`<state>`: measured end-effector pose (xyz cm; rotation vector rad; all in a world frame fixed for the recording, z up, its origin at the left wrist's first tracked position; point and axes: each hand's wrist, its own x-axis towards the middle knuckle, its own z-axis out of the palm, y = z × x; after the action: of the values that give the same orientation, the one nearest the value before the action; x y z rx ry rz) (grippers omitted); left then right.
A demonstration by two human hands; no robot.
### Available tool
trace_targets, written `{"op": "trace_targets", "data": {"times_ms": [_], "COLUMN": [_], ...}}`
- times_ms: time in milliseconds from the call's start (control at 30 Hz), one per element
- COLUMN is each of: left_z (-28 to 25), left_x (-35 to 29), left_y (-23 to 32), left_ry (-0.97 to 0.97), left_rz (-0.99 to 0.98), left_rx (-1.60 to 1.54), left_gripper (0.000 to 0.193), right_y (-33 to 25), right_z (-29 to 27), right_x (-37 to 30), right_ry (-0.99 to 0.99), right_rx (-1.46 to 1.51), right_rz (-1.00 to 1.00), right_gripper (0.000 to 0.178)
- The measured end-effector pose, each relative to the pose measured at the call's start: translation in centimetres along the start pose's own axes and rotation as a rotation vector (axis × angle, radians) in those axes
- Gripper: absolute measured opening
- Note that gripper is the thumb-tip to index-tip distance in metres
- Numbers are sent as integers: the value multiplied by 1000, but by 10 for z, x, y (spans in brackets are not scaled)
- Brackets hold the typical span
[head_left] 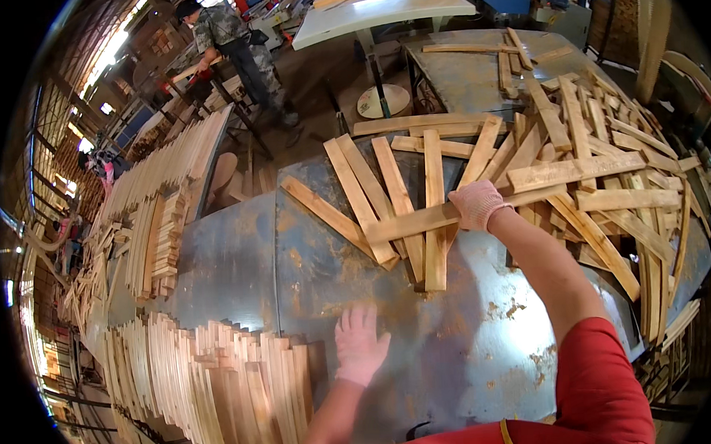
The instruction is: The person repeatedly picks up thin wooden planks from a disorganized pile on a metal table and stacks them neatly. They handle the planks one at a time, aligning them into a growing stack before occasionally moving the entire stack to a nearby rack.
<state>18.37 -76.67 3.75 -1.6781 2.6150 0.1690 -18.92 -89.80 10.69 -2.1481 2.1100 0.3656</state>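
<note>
My right hand (480, 205), in a pale pink work glove, is closed around a long flat wooden slat (416, 221). That slat lies roughly crosswise above several loose slats fanned out on the metal table (351, 294). My left hand (360, 344), gloved the same way, hovers over or rests on the bare metal with its fingers spread and nothing in it; which of the two I cannot tell. Just left of it a row of slats (244, 389) stands side by side, their ends uneven. To the right, a jumbled heap of slats (603, 185) covers the table.
A second metal table (477, 79) with a few slats stands behind, beside a white-topped table (385, 15). More stacked slats (160, 176) fill the left side. A person (238, 51) in camouflage clothing stands at the far left. A round stool (383, 101) is beyond the table.
</note>
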Motion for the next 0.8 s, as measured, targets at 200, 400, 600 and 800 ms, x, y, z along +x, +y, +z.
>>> {"op": "trace_targets", "data": {"times_ms": [200,400,600,800], "left_z": [27,44,89,77], "left_x": [128,218,236,146], "left_y": [-20,-31,0,36], "left_ry": [25,33,110,159], "left_rz": [-231,-659,-546,-470], "left_rx": [-221,-382,-572,-1174], "left_gripper": [82,94,99,101], "right_y": [-5,-26,-77,-115], "right_z": [-39,43,89,116], "right_x": [72,130,109,-14], "right_ry": [-109,365,113,-165], "right_rx": [867,991,1770,2036], "right_rz": [342,695,447,216], "right_gripper": [53,88,108,105]}}
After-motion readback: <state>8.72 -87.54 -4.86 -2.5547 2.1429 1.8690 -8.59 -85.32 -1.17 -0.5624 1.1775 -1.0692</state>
